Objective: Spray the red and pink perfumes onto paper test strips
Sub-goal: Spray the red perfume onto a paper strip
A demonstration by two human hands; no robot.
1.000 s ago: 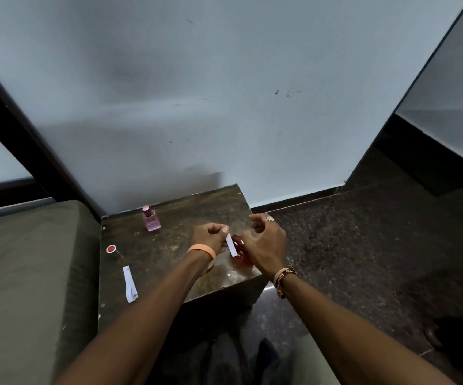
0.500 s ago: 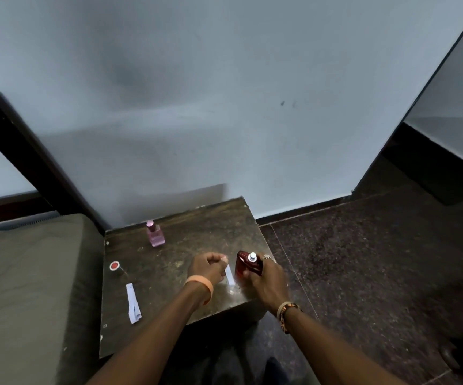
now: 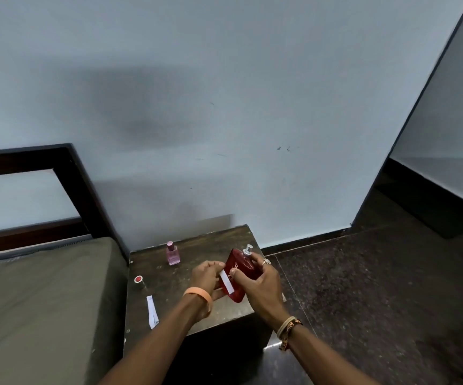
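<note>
Near the table's (image 3: 197, 245) right edge, the right hand (image 3: 265, 286) grips the tilted red perfume bottle (image 3: 240, 266) while the left hand (image 3: 206, 277) pinches a paper strip (image 3: 227, 283), seemingly touching it.

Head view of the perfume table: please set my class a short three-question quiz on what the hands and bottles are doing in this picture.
1. True or false: the pink perfume bottle is lifted off the table.
2. Which hand holds the red perfume bottle? A. left hand B. right hand C. neither
3. Fill in: the left hand pinches a white paper ____.

Key:
1. False: it stands on the table, apart from both hands.
2. B
3. strip
</note>
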